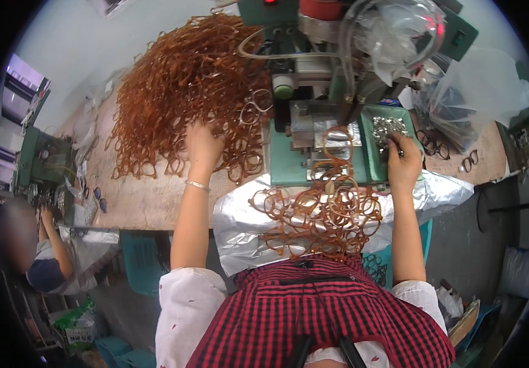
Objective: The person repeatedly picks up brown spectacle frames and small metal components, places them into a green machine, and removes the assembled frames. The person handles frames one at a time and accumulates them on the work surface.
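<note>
My left hand point(205, 147) reaches to the front of a large heap of amber-brown eyeglass frames point(172, 92). Its fingers are curled in among the frames, and what they hold is hidden. Over at the right, my right hand point(404, 161) is at a green tray point(371, 162) with small shiny metal parts point(388, 127) in it. Thumb and fingers are pinched together, but I cannot make out what is between them. More amber frames point(332, 214) lie loosely on silver foil point(233, 227) across my lap, some reaching up onto the green machine base point(279, 165).
A bench machine point(313, 67) with clear tubing stands between my hands. Plastic bags point(479, 92) and dark glasses point(433, 144) lie right of the tray. At far left a person point(49, 257) sits by another green machine point(43, 159). A teal stool point(141, 260) stands under the table.
</note>
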### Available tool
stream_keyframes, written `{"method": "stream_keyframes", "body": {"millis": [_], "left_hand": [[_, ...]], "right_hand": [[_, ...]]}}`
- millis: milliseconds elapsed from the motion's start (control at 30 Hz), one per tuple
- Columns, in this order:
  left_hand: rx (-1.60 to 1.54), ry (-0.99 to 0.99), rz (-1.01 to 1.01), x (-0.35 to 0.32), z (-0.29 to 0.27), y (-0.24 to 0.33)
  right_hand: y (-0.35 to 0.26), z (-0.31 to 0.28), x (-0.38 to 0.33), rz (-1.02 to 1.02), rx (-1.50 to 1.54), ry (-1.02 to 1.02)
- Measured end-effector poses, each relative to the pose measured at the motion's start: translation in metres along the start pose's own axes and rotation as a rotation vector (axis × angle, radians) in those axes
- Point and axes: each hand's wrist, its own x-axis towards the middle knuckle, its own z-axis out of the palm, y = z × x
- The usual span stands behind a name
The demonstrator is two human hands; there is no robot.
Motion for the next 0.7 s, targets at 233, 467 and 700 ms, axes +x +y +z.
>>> {"method": "stream_keyframes", "body": {"millis": [233,467,700], "left_hand": [[-0.886,0.134,-0.476,-0.022,-0.039,0.003],[-1.159,0.204,-0.267,-0.027,-0.061,0.029],[-1.395,0.095,-0.278,-0.029,-0.026,0.087]], "right_hand": [[0.041,-0.076,-0.055,0.196,-0.004,0.053],[-0.033,-0.072,-0.015,0.127,0.392,-0.223],[-0.089,0.015,0.041,0.33,0.869,-0.153]]}}
